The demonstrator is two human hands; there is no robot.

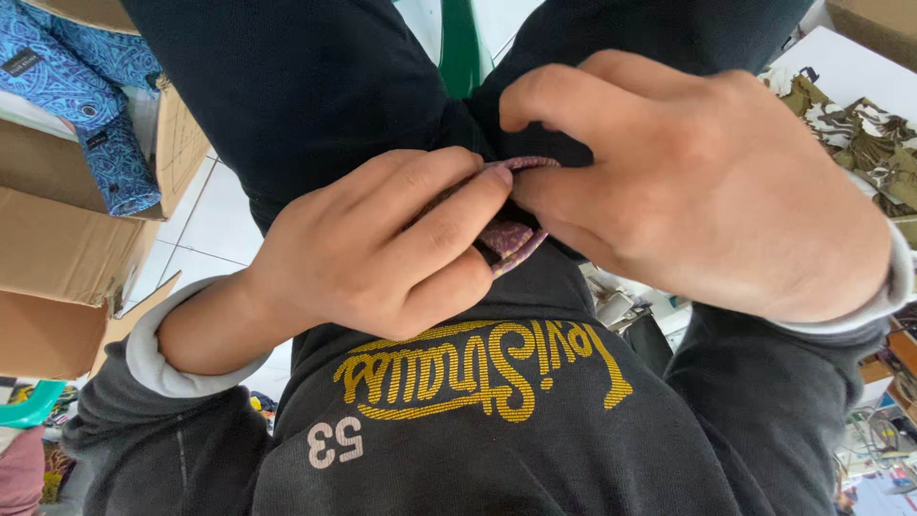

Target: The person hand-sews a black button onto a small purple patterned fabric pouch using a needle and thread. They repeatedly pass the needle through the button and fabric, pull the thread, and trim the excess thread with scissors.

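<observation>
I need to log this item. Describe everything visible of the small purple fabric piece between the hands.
The purple fabric piece looks like thin patterned cloth, purple with small lighter markings, folded or bunched. Only an upper edge and a lower corner show; the rest is hidden. The left hand and right hand pinch it between their fingers, against a dark sweatshirt.

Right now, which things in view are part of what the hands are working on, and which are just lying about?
In hand:
- purple patterned fabric piece, pinched between both hands
- left hand
- right hand
- dark sweatshirt, just beneath the hands

Lying about:
- cardboard boxes
- blue patterned fabric on the boxes
- brown patterned fabric at right
- tiled floor
</observation>
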